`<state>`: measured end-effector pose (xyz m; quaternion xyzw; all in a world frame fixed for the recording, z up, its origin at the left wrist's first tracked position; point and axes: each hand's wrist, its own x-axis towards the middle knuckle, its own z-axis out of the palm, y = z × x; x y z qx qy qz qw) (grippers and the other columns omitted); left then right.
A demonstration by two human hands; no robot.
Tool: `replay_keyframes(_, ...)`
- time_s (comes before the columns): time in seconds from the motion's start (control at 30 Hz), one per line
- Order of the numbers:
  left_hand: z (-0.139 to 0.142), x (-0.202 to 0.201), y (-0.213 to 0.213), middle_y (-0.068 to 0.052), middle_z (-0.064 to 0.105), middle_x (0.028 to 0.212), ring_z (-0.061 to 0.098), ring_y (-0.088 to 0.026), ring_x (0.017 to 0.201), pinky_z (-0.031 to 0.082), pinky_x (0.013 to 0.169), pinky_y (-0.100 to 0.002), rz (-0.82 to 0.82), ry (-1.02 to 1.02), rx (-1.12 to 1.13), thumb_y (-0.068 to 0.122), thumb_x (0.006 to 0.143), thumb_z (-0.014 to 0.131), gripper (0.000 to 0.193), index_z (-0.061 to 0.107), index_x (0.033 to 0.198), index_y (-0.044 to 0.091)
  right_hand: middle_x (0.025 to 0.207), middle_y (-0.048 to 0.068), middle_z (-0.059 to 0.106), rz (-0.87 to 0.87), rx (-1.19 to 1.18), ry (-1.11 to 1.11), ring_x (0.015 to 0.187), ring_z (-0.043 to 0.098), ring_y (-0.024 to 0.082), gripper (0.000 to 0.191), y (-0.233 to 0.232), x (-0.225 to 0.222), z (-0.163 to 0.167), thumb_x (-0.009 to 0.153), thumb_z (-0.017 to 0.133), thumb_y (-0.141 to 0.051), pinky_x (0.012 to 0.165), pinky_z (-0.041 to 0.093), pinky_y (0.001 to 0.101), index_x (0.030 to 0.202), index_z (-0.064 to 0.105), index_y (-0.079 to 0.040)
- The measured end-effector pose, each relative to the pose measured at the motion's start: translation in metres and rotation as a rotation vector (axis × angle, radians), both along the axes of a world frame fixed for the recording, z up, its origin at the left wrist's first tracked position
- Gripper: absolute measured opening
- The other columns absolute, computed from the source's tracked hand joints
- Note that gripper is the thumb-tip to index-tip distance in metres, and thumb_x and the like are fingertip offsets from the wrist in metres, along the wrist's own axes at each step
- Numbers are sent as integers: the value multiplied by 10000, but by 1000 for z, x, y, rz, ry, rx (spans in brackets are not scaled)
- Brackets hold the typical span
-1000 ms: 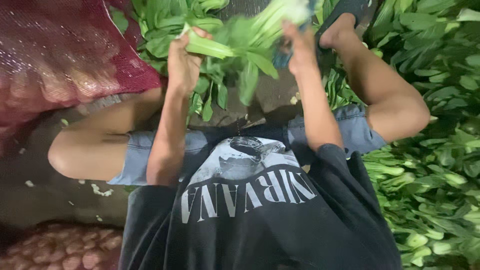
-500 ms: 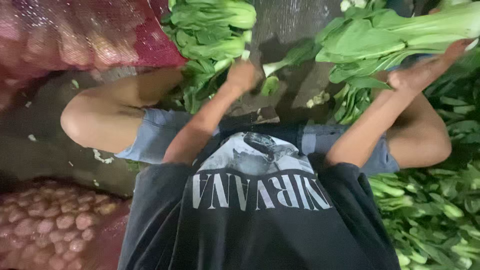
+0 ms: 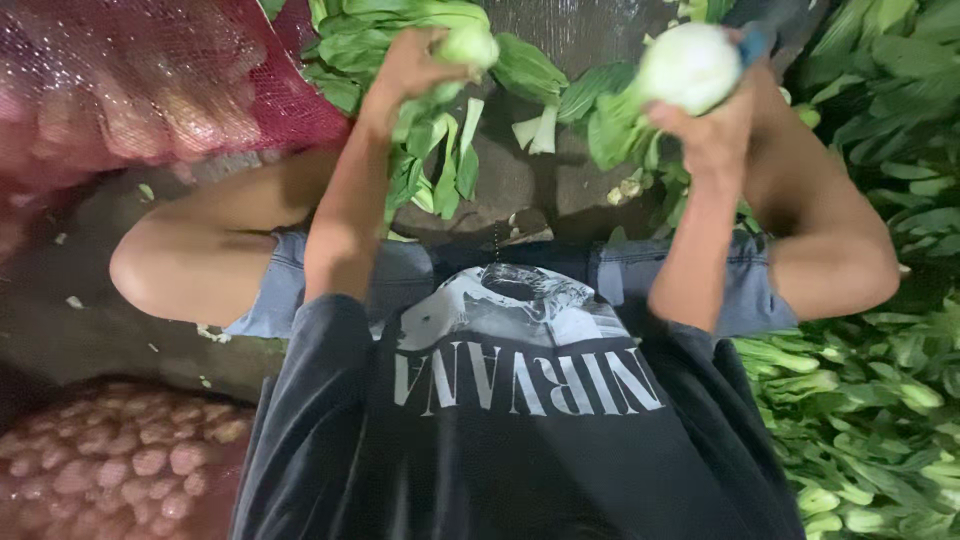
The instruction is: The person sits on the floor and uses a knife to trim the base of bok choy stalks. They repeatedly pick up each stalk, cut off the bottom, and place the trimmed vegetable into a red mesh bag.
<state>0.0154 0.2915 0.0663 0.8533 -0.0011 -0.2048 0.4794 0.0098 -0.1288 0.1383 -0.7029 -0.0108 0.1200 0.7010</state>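
Largest first: a heap of leafy greens (image 3: 880, 400) down the right side, lying on the floor (image 3: 60, 330), well apart from the red mesh sack (image 3: 150, 90) at upper left and a second sack of small round bulbs (image 3: 130, 460) at lower left. More greens (image 3: 370, 40) piled ahead, between the knees.

Next, the big cabbage head (image 3: 690, 65) raised in the right hand (image 3: 715, 130). Grip closed around the stalk end from below, fingers wrapped tight. Pale round base turned toward the camera, long axis running away from the viewer, dark leaves trailing down and left behind it. Likely fairly heavy for its kind, firm and crisp at the base, soft and easily bruised at the leaf end. Probably damp and a little slick. Best held where it is held now, at the thick stalk bundle, never by the leaves.

Smaller: the small cabbage stalk (image 3: 468, 45) in the left hand (image 3: 420, 65). Grip closed on the pale butt end, held up near the top edge. Long axis close to vertical, butt upward, limp leaves hanging straight down toward the floor. Light, floppy, apt to snap at the rib if bent.

Smallest: a blue scrap (image 3: 757, 42) just beside the right hand, too small to tell what.
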Motion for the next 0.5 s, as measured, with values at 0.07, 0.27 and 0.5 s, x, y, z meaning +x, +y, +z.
replay_keyframes(0.07,9,2,8,-119,755,1192,733,-241,1053,571,1003,-405,135,133,-449,515,823,845,696,675,1297,34,1309,83,653,112,-87,-57,1208,681,199,973,26,-1,18,736,1051,-326,1061,571,335,1442,463,-4)
replay_keyframes(0.27,23,-2,-7,-153,719,1317,704,-233,1223,533,1161,-396,191,179,-1200,377,968,755,675,562,1424,-81,1195,83,675,301,-302,-210,1103,671,196,865,89,-1,63,651,1051,-325,1010,567,353,1299,570,-13)
replay_keyframes(0.5,55,-18,-38,-113,713,1213,674,-209,1120,512,1042,-358,280,-264,-538,328,721,942,831,554,1371,-15,1091,145,677,410,-708,-550,969,696,339,757,121,-16,107,584,1014,-383,847,554,422,1136,634,-32)
